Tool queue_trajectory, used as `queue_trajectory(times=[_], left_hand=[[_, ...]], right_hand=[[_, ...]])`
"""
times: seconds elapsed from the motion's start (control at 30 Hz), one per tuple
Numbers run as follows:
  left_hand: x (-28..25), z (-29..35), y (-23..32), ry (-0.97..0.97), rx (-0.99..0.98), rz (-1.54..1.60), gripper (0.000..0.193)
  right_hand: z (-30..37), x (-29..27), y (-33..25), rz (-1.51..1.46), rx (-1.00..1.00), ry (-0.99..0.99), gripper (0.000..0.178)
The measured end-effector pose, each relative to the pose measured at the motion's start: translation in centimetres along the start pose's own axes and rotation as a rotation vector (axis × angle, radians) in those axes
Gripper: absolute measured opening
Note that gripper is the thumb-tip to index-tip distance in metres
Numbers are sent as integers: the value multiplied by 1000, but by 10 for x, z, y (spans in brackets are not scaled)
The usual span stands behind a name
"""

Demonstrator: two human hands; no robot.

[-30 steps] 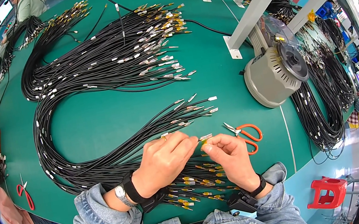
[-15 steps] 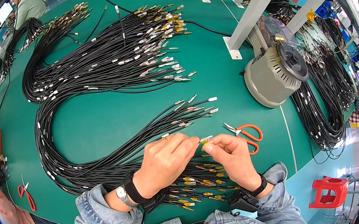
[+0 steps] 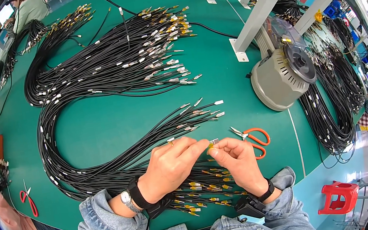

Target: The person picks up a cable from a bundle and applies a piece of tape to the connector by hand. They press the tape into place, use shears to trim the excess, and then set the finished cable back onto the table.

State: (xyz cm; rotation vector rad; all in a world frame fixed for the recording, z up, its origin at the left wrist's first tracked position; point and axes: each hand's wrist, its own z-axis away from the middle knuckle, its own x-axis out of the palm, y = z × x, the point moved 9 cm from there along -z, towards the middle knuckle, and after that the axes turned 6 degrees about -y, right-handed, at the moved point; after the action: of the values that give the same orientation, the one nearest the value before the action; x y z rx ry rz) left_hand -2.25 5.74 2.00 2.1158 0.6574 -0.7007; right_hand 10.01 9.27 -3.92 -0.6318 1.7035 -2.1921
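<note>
Both hands meet over the near middle of the green table, pinching one black cable's end. My left hand (image 3: 173, 167) has thumb and fingers closed at the tip, beside a small white label (image 3: 214, 141) with a bit of yellow on it. From the other side my right hand (image 3: 238, 160) pinches the same end between thumb and forefinger. Most of that cable is hidden by the fingers. Under my wrists lies a bundle of black cables (image 3: 205, 186) with yellow and white tagged ends. Orange-handled cutters (image 3: 255, 137) lie just beyond my right hand.
A large bundle of bent black cables (image 3: 104, 69) covers the table's far left. A grey tape dispenser (image 3: 279, 78) stands at right near metal posts (image 3: 267, 0). Red scissors (image 3: 28, 202) lie at left. A red stool (image 3: 337, 197) is on the floor. Other people sit around.
My left fingertips have shifted slightly right, closer to the white label, and cover more of the cable end. My right hand stays almost in place.
</note>
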Motion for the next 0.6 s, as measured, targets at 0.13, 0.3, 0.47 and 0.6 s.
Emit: queue_trajectory(times=[0.13, 0.3, 0.47, 0.6], left_hand=[[1, 0, 2, -48, -2, -35, 30], [2, 0, 2, -43, 6, -53, 34], [2, 1, 3, -34, 10, -64, 34], [1, 1, 5, -25, 15, -76, 34]], right_hand=[[0, 0, 0, 14, 5, -5, 10], [1, -1, 3, 2, 10, -10, 11], [0, 0, 6, -51, 44, -23, 11], [0, 1, 7, -72, 55, -26, 10]])
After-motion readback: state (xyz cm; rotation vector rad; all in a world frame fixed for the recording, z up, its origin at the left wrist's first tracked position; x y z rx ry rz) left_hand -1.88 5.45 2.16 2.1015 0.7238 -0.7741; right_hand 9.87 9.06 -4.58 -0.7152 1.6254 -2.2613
